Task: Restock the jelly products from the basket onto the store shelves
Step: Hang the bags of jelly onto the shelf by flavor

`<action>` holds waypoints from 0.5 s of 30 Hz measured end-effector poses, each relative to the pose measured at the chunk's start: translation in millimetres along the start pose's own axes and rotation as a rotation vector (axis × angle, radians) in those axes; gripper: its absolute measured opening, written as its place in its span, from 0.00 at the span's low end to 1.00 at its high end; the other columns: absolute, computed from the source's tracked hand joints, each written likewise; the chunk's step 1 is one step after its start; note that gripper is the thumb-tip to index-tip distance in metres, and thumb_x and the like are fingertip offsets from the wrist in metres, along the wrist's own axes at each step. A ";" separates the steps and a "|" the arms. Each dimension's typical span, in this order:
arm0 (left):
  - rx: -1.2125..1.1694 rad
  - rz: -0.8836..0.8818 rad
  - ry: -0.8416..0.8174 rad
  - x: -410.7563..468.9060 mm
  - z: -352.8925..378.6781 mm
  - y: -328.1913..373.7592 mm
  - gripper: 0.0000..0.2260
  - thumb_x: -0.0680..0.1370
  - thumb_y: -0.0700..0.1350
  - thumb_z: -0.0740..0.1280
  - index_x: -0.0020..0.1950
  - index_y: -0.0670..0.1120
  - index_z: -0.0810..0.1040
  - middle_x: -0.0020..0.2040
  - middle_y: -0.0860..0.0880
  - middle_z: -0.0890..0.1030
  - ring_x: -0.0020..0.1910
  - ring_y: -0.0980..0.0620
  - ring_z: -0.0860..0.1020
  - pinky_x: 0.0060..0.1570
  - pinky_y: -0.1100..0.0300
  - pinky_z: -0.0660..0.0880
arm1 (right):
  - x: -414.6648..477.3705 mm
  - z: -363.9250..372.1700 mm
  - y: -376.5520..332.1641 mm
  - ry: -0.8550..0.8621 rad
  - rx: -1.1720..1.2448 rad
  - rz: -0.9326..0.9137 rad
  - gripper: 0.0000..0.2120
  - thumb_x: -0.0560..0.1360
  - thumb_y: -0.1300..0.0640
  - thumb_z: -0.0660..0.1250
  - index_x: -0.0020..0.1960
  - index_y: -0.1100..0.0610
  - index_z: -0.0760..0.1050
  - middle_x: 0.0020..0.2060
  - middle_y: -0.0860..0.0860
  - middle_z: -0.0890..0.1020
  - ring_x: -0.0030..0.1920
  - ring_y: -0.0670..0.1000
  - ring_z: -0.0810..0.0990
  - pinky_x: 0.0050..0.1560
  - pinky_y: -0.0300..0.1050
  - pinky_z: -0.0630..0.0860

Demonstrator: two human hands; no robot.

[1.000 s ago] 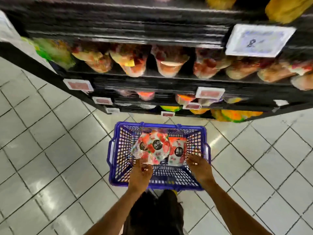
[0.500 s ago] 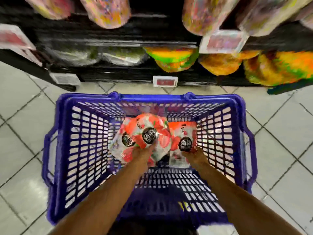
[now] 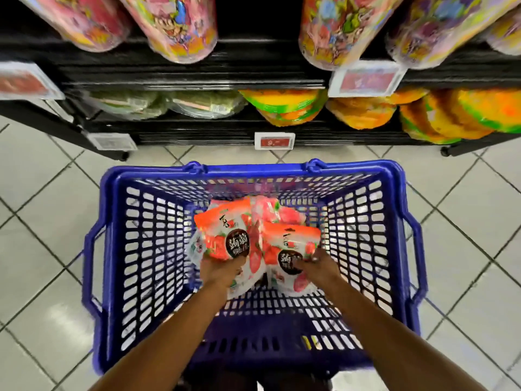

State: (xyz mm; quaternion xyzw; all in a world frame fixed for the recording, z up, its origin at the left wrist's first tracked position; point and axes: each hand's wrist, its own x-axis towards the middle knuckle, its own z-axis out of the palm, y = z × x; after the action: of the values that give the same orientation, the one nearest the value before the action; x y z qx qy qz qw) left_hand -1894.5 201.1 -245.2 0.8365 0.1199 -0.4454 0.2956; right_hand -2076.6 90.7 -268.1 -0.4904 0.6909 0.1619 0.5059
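Observation:
A blue plastic basket (image 3: 146, 249) stands on the tiled floor in front of the shelves. Inside lie several red-and-white jelly pouches with round black labels. My left hand (image 3: 221, 270) grips the lower edge of one jelly pouch (image 3: 225, 232) on the left. My right hand (image 3: 317, 265) grips the lower part of another jelly pouch (image 3: 290, 245) on the right. A third pouch (image 3: 277, 211) lies behind them, partly hidden. Both forearms reach down into the basket from the near side.
Black store shelves (image 3: 197, 77) run across the top, holding colourful jelly bags (image 3: 284, 107), orange-green packs (image 3: 462, 114) and pink tubs (image 3: 172, 26). Price tags (image 3: 275, 141) hang on the shelf edges. White floor tiles (image 3: 42, 221) surround the basket.
My view has dropped closer to the basket. Both hands went from hovering at the near rim to reaching inside, and each now holds a jelly pouch.

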 end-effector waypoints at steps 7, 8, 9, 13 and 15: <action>-0.034 0.068 -0.185 -77.7 -84.3 27.5 0.17 0.63 0.37 0.81 0.48 0.42 0.81 0.35 0.47 0.83 0.28 0.54 0.78 0.30 0.64 0.74 | -100.1 -34.2 -18.6 -0.031 0.616 -0.020 0.12 0.75 0.61 0.72 0.57 0.60 0.75 0.42 0.62 0.84 0.34 0.60 0.84 0.35 0.58 0.83; -0.047 0.064 -0.218 -91.6 -94.6 36.1 0.17 0.61 0.39 0.81 0.46 0.43 0.81 0.31 0.50 0.82 0.28 0.53 0.76 0.30 0.64 0.71 | -118.8 -43.5 -23.4 -0.034 0.686 -0.041 0.11 0.74 0.59 0.72 0.54 0.60 0.77 0.37 0.59 0.83 0.30 0.56 0.82 0.33 0.55 0.82; -0.064 0.060 -0.251 -105.0 -104.0 45.1 0.15 0.61 0.39 0.81 0.43 0.44 0.80 0.27 0.52 0.81 0.28 0.52 0.75 0.28 0.66 0.69 | -137.5 -53.0 -29.2 -0.049 0.719 -0.067 0.07 0.73 0.57 0.72 0.49 0.59 0.79 0.32 0.56 0.82 0.27 0.53 0.81 0.31 0.50 0.81; -0.118 0.054 -0.340 -178.7 -151.8 96.5 0.16 0.59 0.43 0.81 0.41 0.42 0.79 0.28 0.51 0.79 0.32 0.50 0.74 0.32 0.63 0.70 | -229.4 -111.3 -69.7 -0.123 0.776 -0.156 0.12 0.71 0.50 0.69 0.32 0.53 0.81 0.19 0.50 0.75 0.18 0.47 0.74 0.22 0.36 0.72; -0.136 0.099 -0.415 -221.2 -177.2 129.3 0.23 0.52 0.50 0.81 0.42 0.42 0.83 0.30 0.50 0.80 0.32 0.51 0.76 0.38 0.59 0.69 | -271.0 -145.2 -91.6 -0.108 0.791 -0.215 0.12 0.67 0.46 0.70 0.41 0.54 0.81 0.20 0.50 0.75 0.19 0.48 0.76 0.23 0.37 0.73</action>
State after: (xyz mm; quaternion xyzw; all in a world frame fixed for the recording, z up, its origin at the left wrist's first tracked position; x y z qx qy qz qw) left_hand -1842.1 218.5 61.3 0.7097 0.0453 -0.5841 0.3912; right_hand -2076.1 82.7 52.6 -0.3185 0.6170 -0.1443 0.7050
